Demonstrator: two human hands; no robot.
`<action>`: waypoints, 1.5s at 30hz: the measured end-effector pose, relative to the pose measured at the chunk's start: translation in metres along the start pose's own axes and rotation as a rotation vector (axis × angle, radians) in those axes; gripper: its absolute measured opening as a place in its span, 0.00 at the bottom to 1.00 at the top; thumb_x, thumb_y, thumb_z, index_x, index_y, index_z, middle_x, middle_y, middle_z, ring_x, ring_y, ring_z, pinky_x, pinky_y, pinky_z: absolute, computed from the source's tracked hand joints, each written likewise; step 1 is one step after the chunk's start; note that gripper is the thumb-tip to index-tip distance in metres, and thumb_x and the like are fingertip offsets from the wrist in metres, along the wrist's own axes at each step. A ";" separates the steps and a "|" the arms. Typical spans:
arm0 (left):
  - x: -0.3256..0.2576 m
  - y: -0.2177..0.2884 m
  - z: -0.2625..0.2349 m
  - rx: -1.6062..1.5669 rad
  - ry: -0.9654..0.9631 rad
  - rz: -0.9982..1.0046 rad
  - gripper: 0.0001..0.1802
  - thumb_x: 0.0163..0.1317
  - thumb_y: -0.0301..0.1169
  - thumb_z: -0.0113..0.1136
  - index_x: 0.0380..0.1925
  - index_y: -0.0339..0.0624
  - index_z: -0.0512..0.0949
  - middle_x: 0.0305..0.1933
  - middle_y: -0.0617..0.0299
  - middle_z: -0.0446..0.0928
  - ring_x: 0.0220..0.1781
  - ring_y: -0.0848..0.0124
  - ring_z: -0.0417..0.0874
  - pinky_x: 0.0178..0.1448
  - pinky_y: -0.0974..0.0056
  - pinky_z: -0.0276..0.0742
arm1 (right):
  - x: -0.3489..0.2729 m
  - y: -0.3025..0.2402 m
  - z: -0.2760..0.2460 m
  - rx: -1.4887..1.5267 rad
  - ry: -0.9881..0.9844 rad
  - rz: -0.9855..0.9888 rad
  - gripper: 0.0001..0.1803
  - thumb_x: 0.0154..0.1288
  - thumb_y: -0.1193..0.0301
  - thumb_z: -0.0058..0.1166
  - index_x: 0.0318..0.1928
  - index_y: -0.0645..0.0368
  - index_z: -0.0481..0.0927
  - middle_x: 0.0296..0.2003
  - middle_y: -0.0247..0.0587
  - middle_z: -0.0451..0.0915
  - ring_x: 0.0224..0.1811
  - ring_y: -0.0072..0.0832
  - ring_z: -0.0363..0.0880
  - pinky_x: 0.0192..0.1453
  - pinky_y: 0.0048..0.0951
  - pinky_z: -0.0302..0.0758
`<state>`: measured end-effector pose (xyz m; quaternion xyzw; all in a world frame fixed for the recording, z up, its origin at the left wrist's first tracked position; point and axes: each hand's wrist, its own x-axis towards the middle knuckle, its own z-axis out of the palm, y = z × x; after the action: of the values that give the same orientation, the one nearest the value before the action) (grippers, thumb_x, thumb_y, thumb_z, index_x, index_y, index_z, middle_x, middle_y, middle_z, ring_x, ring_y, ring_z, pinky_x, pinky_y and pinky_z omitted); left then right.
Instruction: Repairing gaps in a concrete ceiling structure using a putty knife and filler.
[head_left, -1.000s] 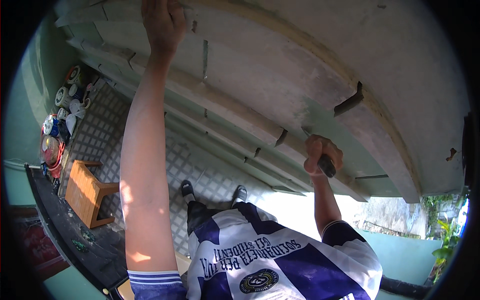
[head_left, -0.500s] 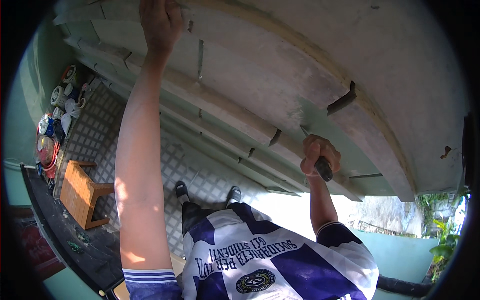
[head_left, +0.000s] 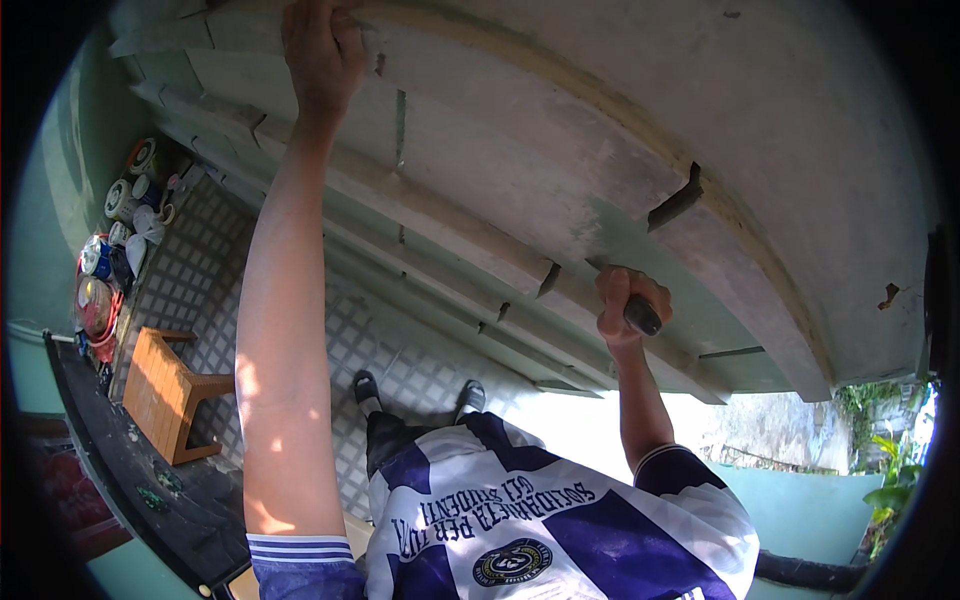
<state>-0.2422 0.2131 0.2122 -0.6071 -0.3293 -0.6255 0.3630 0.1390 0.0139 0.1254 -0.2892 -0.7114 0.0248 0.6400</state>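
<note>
right hand (head_left: 628, 305) still clamped on the dark tool handle (head_left: 642, 316), left hand (head_left: 322, 50) still flat on the boat hull (head_left: 600, 130)

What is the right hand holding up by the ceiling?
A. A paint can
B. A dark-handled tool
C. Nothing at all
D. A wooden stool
B: the right hand is closed around a dark handle, with the tool's tip against the ceiling; the stool stands down on the floor.
</note>
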 end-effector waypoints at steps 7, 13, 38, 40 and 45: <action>-0.002 -0.001 0.000 0.033 -0.043 -0.030 0.11 0.63 0.25 0.44 0.37 0.44 0.78 0.38 0.58 0.77 0.42 0.56 0.73 0.50 0.53 0.68 | -0.014 0.002 -0.007 -0.090 -0.018 -0.011 0.15 0.60 0.84 0.52 0.20 0.58 0.66 0.14 0.36 0.72 0.14 0.24 0.72 0.20 0.26 0.70; -0.001 -0.001 -0.001 -0.003 -0.034 -0.030 0.13 0.62 0.25 0.44 0.39 0.44 0.79 0.39 0.59 0.78 0.42 0.56 0.73 0.50 0.54 0.68 | -0.008 -0.003 -0.007 -0.090 -0.038 -0.074 0.15 0.63 0.85 0.47 0.21 0.59 0.62 0.12 0.35 0.69 0.12 0.21 0.68 0.16 0.26 0.67; -0.008 -0.008 0.004 -0.007 -0.002 -0.026 0.13 0.65 0.27 0.44 0.40 0.44 0.80 0.40 0.60 0.79 0.43 0.58 0.74 0.53 0.56 0.68 | -0.019 0.001 -0.004 0.000 -0.062 0.021 0.18 0.70 0.71 0.52 0.22 0.61 0.67 0.14 0.36 0.70 0.15 0.24 0.69 0.20 0.25 0.67; -0.007 -0.008 0.001 -0.007 -0.010 -0.036 0.13 0.65 0.27 0.44 0.40 0.44 0.80 0.40 0.60 0.80 0.44 0.58 0.74 0.53 0.56 0.68 | -0.011 0.004 -0.005 0.183 -0.078 0.020 0.19 0.72 0.67 0.50 0.22 0.61 0.67 0.15 0.36 0.68 0.15 0.24 0.66 0.19 0.25 0.65; 0.009 0.011 -0.001 -0.080 -0.014 -0.077 0.10 0.69 0.26 0.37 0.32 0.35 0.69 0.32 0.52 0.66 0.36 0.59 0.66 0.45 0.57 0.65 | -0.003 0.007 -0.012 0.432 -0.072 0.028 0.26 0.75 0.56 0.46 0.23 0.63 0.67 0.16 0.36 0.65 0.14 0.25 0.63 0.18 0.25 0.59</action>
<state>-0.2330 0.2064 0.2208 -0.6122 -0.3296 -0.6475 0.3120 0.1530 0.0144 0.1226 -0.1541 -0.7081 0.1956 0.6608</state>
